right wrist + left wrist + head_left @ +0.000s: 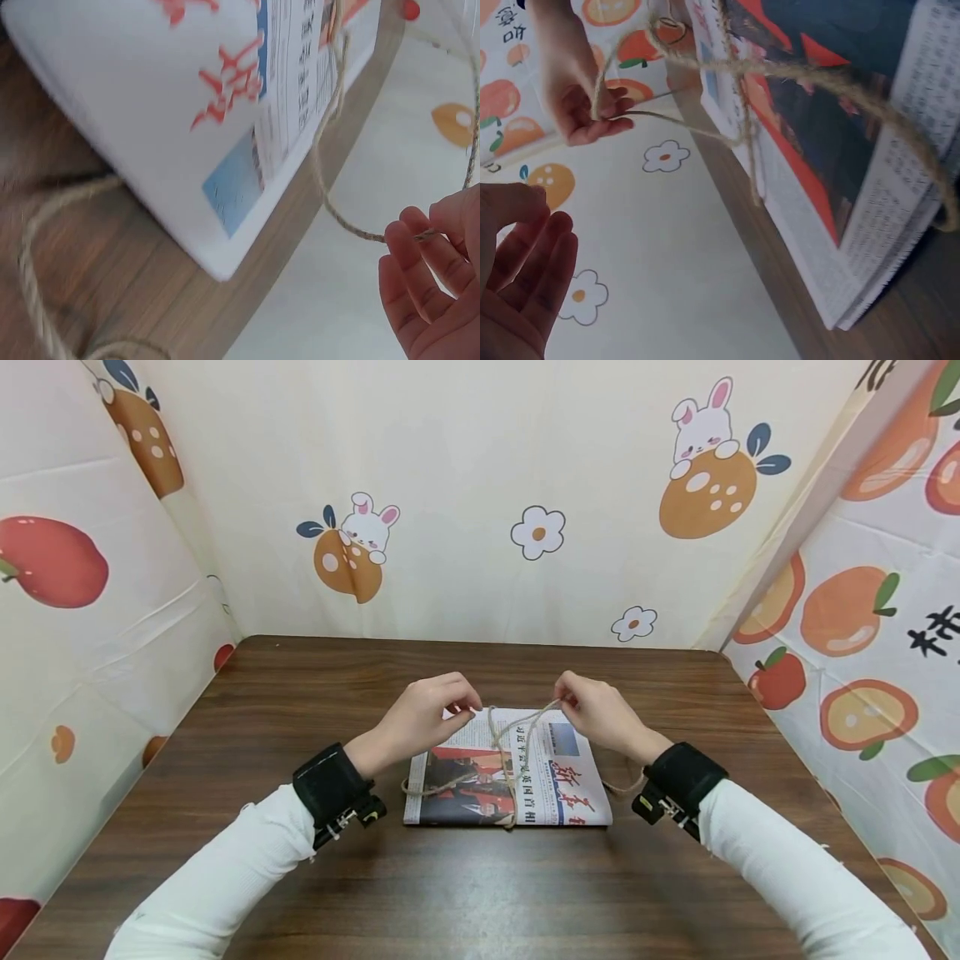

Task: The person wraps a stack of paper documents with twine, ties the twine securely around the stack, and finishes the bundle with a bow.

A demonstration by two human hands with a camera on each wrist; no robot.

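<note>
A folded newspaper stack (577, 789) lies on the table, with jute twine (832, 77) running loosely across and around it. In the head view my left hand (431, 710) hovers over its far left part, thumb and fingers apart and loosely bent. The left wrist view shows no twine between those fingers. At the far right corner, my right hand (603, 717) pinches a length of the twine between thumb and fingers, raised above the paper. From that pinch the twine (324, 191) sags back to the crossing on the newspaper's top.
A brown wood-grain table (480, 893) spreads around the newspaper. Loose twine (30, 281) curls on the wood by the stack's right side. Printed fabric (450, 460) hangs behind the table and on both sides. A black strap (333, 789) with a small camera circles each wrist.
</note>
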